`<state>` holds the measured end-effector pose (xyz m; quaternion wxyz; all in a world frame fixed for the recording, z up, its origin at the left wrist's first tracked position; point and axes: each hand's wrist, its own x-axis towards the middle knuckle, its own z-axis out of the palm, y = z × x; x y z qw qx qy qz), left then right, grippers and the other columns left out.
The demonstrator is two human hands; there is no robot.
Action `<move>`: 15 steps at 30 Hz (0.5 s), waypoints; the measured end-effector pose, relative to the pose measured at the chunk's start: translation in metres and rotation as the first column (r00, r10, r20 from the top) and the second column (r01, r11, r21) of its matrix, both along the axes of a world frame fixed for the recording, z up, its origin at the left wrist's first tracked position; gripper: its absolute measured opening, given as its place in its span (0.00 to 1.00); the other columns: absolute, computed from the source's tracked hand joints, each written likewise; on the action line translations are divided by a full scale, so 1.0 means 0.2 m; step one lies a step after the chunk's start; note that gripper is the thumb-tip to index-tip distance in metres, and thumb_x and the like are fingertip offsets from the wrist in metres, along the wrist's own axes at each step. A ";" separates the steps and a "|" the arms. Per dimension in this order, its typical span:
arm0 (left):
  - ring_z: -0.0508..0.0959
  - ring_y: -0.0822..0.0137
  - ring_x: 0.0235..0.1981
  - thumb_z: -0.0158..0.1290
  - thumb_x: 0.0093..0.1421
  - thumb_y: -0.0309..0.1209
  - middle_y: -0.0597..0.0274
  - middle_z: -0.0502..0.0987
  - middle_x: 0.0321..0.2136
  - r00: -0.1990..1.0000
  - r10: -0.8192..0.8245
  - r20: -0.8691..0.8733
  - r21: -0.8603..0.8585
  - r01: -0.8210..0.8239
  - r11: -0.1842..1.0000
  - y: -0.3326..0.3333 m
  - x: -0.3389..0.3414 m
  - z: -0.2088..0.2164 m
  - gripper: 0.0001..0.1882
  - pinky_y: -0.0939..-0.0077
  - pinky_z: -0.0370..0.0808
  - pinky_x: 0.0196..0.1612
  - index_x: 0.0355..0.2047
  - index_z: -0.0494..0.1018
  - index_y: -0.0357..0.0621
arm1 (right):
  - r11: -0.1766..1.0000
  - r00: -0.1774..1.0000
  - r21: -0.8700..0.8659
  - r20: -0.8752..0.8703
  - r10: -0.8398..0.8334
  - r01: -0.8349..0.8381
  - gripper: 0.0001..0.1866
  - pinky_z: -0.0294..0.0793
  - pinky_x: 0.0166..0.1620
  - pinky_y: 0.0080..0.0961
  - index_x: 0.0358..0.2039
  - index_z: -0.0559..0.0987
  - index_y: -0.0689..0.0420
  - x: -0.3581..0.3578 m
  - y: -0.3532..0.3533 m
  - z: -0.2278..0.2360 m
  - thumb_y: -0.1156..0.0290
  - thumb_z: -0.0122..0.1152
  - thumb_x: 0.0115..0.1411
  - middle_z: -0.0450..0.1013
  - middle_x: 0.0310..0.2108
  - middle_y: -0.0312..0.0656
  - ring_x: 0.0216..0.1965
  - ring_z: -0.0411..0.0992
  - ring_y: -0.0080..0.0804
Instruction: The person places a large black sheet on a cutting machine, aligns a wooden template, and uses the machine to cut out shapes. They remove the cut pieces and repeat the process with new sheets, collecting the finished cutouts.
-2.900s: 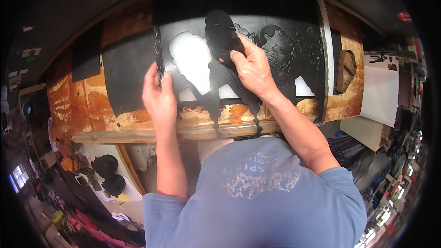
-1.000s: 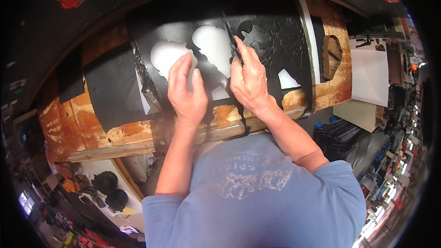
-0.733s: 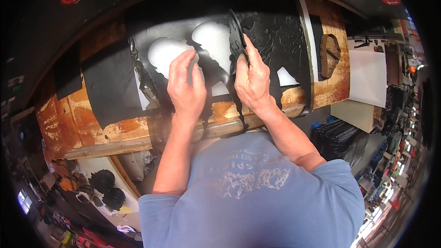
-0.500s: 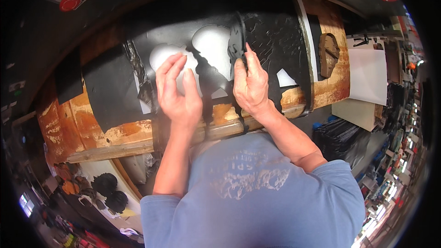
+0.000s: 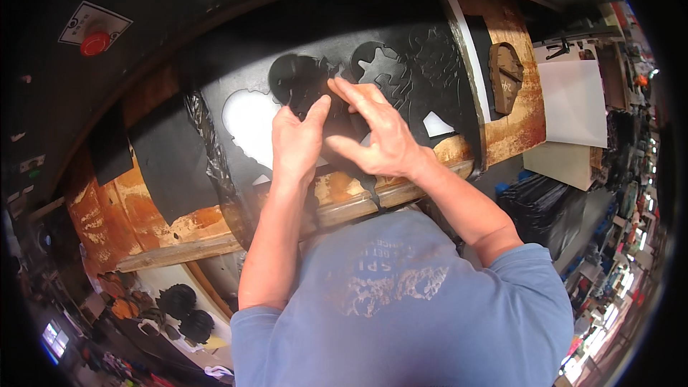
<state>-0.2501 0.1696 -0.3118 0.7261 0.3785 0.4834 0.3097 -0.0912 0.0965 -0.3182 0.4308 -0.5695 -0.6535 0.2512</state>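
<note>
A large black sheet (image 5: 236, 72) lies on the worn wooden bench, with rounded, jagged-edged cutouts in it. Through the left cutout (image 5: 251, 125) white shows. Right of that is a dark, round-topped piece (image 5: 297, 77), its lower part hidden by my hands. My left hand (image 5: 295, 143) is closed at the piece's lower edge, thumb up and fingers curled. Beside it my right hand (image 5: 380, 132) has its fingers stretched out and its thumb apart, fingertips at the piece's right side. Farther right is another cutout (image 5: 380, 68) with a grey star-like patch inside.
A brown coffin-shaped block (image 5: 505, 79) sits on the bench at right, near a white strip (image 5: 466, 50). A red button (image 5: 94, 44) is on the dark panel at upper left. Black plastic-wrapped stuff (image 5: 541, 204) is at lower right, dark rounded pieces (image 5: 186, 312) at lower left.
The dark piece, on edge by my right hand before, now lies farther left over the middle white cutout. My hands have come together, and a cutout with a grey patch shows at right.
</note>
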 end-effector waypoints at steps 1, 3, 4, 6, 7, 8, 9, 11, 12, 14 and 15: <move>0.84 0.71 0.38 0.59 0.72 0.26 0.59 0.85 0.43 0.999 0.034 0.020 -0.037 -0.033 0.999 0.00 0.01 -0.01 0.11 0.74 0.82 0.42 0.52 0.79 0.35 | 0.999 0.996 -0.044 -0.085 0.004 -0.008 0.39 0.78 0.58 0.33 0.72 0.68 0.65 0.03 0.00 0.02 0.73 0.70 0.62 0.77 0.64 0.52 0.56 0.76 0.39; 0.86 0.65 0.40 0.58 0.72 0.24 0.55 0.85 0.44 0.995 0.050 0.082 -0.095 -0.042 0.995 0.01 0.01 -0.02 0.12 0.69 0.85 0.46 0.53 0.78 0.34 | 0.967 0.952 -0.197 -0.229 -0.204 0.160 0.28 0.79 0.54 0.29 0.69 0.71 0.65 0.08 0.07 0.01 0.73 0.61 0.71 0.80 0.60 0.49 0.49 0.78 0.31; 0.87 0.64 0.41 0.58 0.72 0.24 0.54 0.85 0.44 0.992 0.058 0.109 -0.110 -0.046 0.993 0.02 0.00 -0.03 0.12 0.68 0.86 0.47 0.53 0.78 0.33 | 0.949 0.912 -0.195 -0.282 -0.297 0.249 0.20 0.79 0.51 0.24 0.65 0.75 0.65 0.10 0.10 0.00 0.74 0.54 0.76 0.83 0.55 0.46 0.44 0.78 0.25; 0.88 0.55 0.45 0.58 0.72 0.23 0.50 0.85 0.46 0.966 0.059 0.251 -0.134 -0.026 0.991 0.03 -0.03 -0.03 0.15 0.64 0.87 0.51 0.56 0.75 0.30 | 0.920 0.837 -0.252 -0.393 -0.381 0.300 0.18 0.81 0.46 0.23 0.61 0.79 0.64 0.13 0.16 -0.04 0.71 0.57 0.75 0.85 0.49 0.45 0.42 0.81 0.23; 0.88 0.49 0.47 0.58 0.72 0.23 0.48 0.84 0.47 0.908 0.052 0.416 -0.111 -0.006 0.994 0.03 -0.07 -0.02 0.17 0.60 0.87 0.51 0.58 0.74 0.29 | 0.917 0.821 -0.256 -0.417 -0.390 0.306 0.17 0.82 0.45 0.25 0.58 0.80 0.63 0.14 0.18 -0.06 0.70 0.58 0.74 0.86 0.46 0.46 0.42 0.83 0.25; 0.87 0.48 0.48 0.59 0.72 0.24 0.47 0.84 0.48 0.915 0.111 0.388 -0.161 -0.051 0.986 0.03 -0.10 -0.02 0.17 0.58 0.88 0.51 0.58 0.74 0.29 | 0.929 0.854 -0.211 -0.371 -0.365 0.305 0.15 0.82 0.44 0.25 0.57 0.81 0.63 0.14 0.18 -0.07 0.70 0.58 0.74 0.86 0.46 0.47 0.41 0.84 0.26; 0.87 0.47 0.48 0.59 0.72 0.24 0.47 0.83 0.48 0.877 0.145 0.459 -0.166 -0.076 0.983 0.02 -0.14 -0.02 0.17 0.56 0.88 0.52 0.58 0.73 0.29 | 0.931 0.883 -0.217 -0.310 -0.352 0.295 0.14 0.83 0.44 0.25 0.55 0.81 0.64 0.14 0.18 -0.09 0.71 0.59 0.73 0.86 0.45 0.47 0.41 0.84 0.27; 0.86 0.49 0.51 0.58 0.73 0.25 0.44 0.83 0.50 0.825 0.227 0.518 -0.158 -0.169 0.973 -0.01 -0.20 -0.04 0.16 0.57 0.89 0.53 0.58 0.74 0.31 | 0.945 0.892 -0.130 -0.313 -0.326 0.300 0.12 0.83 0.44 0.26 0.52 0.82 0.63 0.14 0.16 -0.12 0.73 0.61 0.72 0.86 0.41 0.46 0.39 0.85 0.28; 0.86 0.51 0.53 0.56 0.74 0.26 0.45 0.82 0.52 0.776 0.280 0.566 -0.187 -0.209 0.960 -0.04 -0.22 -0.06 0.16 0.58 0.88 0.54 0.58 0.74 0.31 | 0.942 0.887 -0.137 -0.318 -0.335 0.307 0.11 0.83 0.44 0.25 0.51 0.83 0.63 0.13 0.16 -0.12 0.73 0.61 0.72 0.86 0.40 0.46 0.39 0.85 0.28; 0.84 0.55 0.55 0.53 0.76 0.26 0.46 0.81 0.55 0.689 0.371 0.622 -0.283 -0.245 0.927 -0.08 -0.24 -0.07 0.16 0.59 0.86 0.58 0.60 0.73 0.29 | 0.943 0.883 -0.111 -0.331 -0.333 0.314 0.11 0.83 0.44 0.25 0.50 0.83 0.63 0.13 0.15 -0.12 0.72 0.61 0.72 0.86 0.38 0.45 0.38 0.85 0.28; 0.84 0.55 0.55 0.53 0.76 0.26 0.46 0.81 0.55 0.645 0.398 0.652 -0.299 -0.264 0.917 -0.09 -0.25 -0.08 0.16 0.59 0.86 0.59 0.60 0.73 0.29 | 0.946 0.886 -0.144 -0.333 -0.322 0.290 0.11 0.82 0.42 0.23 0.51 0.83 0.63 0.14 0.15 -0.11 0.72 0.61 0.73 0.86 0.38 0.43 0.37 0.83 0.25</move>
